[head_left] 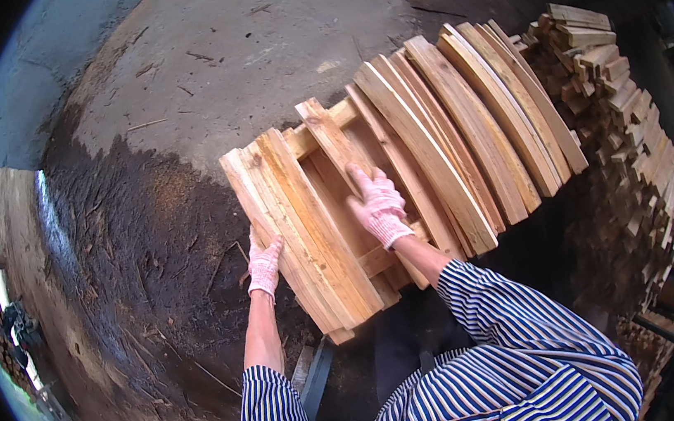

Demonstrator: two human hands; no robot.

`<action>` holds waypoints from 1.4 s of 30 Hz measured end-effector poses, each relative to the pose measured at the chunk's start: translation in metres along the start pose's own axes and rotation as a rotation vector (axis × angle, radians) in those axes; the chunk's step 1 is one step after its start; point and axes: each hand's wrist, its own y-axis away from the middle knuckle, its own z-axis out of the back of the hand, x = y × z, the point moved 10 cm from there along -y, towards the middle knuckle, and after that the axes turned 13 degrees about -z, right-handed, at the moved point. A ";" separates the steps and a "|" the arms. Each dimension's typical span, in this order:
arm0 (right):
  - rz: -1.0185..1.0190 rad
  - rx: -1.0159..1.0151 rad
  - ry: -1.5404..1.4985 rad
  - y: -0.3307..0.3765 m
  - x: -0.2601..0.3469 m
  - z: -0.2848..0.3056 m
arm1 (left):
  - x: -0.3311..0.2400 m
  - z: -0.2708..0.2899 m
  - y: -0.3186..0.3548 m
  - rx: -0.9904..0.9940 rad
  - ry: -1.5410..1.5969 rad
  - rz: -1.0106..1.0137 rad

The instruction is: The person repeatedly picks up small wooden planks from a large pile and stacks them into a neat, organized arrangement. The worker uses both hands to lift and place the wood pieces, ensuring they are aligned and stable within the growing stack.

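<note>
A half-built wooden pallet frame (pixel 306 142) of pale slats lies in front of me on a low support. My left hand (pixel 263 262), in a pink-white knit glove, presses against the frame's left edge slats. My right hand (pixel 378 203), gloved the same way, lies flat with fingers spread on a slat (pixel 335 140) that runs across the frame's middle. To the right, a fan of longer loose planks (pixel 468 121) leans over the frame's far side.
A tall stack of short cut wood pieces (pixel 622 120) stands at the right. Dark, damp ground with wood chips (pixel 151 257) spreads to the left, with pale concrete (pixel 252 45) beyond. My striped sleeves fill the lower edge.
</note>
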 end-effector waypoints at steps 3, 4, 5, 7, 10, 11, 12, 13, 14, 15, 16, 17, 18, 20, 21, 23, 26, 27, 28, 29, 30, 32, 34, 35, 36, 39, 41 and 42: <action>0.117 0.033 -0.019 0.012 0.016 -0.027 | -0.001 -0.007 -0.008 0.020 -0.070 -0.048; 0.160 0.070 -0.099 0.015 0.021 -0.039 | 0.000 -0.006 -0.010 0.027 -0.051 -0.064; 0.200 0.112 -0.174 0.021 0.027 -0.039 | 0.004 -0.006 -0.010 0.023 -0.009 -0.024; 0.133 0.356 -0.188 0.008 0.013 -0.029 | 0.007 -0.001 -0.007 0.037 -0.012 -0.022; 0.138 -0.289 0.435 -0.018 -0.005 0.072 | -0.004 0.010 0.002 -0.017 -0.258 0.003; 0.104 -0.624 0.376 -0.021 -0.030 0.110 | -0.015 0.002 0.001 -0.013 -0.361 -0.024; -0.007 -0.535 0.314 -0.041 -0.064 0.122 | -0.041 -0.007 0.003 -0.044 -0.715 -0.169; -0.115 -0.444 0.247 -0.056 -0.090 0.130 | -0.073 -0.030 0.010 -0.167 -1.180 -0.264; -0.145 -0.381 0.268 -0.057 -0.089 0.135 | -0.099 -0.067 0.015 -0.153 -1.154 -0.506; -0.184 -0.321 0.291 -0.052 -0.088 0.140 | -0.123 -0.110 0.025 -0.131 -1.112 -0.749; -0.164 -0.377 0.309 -0.049 -0.089 0.142 | -0.123 -0.155 0.027 0.013 -0.794 -0.715; -0.153 -0.445 0.338 -0.048 -0.088 0.143 | -0.126 -0.203 0.030 0.145 -0.479 -0.670; -0.168 -0.450 0.340 -0.053 -0.095 0.144 | -0.100 -0.248 0.021 0.209 -0.218 -0.492; -0.159 -0.395 0.286 -0.062 -0.094 0.130 | -0.030 -0.303 0.016 0.205 0.080 -0.080; -0.177 -0.300 0.224 -0.068 -0.100 0.132 | -0.004 -0.327 0.014 0.176 0.146 0.126; -0.081 -0.060 0.099 -0.056 -0.053 0.126 | 0.047 -0.298 -0.021 0.071 0.119 0.075; -0.022 0.056 -0.096 -0.106 -0.121 0.140 | 0.036 -0.357 -0.012 0.104 0.215 0.159; 0.060 0.095 -0.195 -0.117 -0.128 0.141 | 0.026 -0.350 -0.015 0.083 0.132 0.093; 0.061 0.214 -0.425 -0.118 -0.130 0.140 | 0.021 -0.337 -0.012 0.074 0.116 0.048; 0.017 0.241 -0.377 -0.109 -0.117 0.135 | 0.023 -0.295 -0.009 -0.081 0.024 -0.003; 0.042 0.299 -0.450 -0.101 -0.100 0.126 | 0.017 -0.253 0.005 -0.145 0.000 -0.139; 0.021 0.341 -0.572 -0.099 -0.102 0.108 | -0.025 -0.211 0.022 -0.201 -0.122 -0.251; 0.015 0.378 -0.644 -0.095 -0.091 0.074 | -0.050 -0.170 0.029 -0.315 0.178 -0.071; 0.067 0.414 -0.735 -0.082 -0.071 0.057 | -0.042 -0.151 0.020 -0.130 0.341 -0.067; 0.068 0.385 -0.568 -0.068 -0.057 0.028 | -0.027 -0.122 0.025 -0.198 0.269 -0.021; 0.086 0.302 -0.573 -0.055 -0.036 -0.049 | -0.021 -0.106 0.013 -0.224 0.009 -0.030; 0.081 0.447 -0.420 -0.024 -0.018 -0.062 | 0.013 -0.062 0.025 -0.246 0.070 -0.025; 0.059 0.361 -0.241 -0.031 -0.029 -0.041 | 0.023 -0.085 0.022 -0.230 0.165 0.042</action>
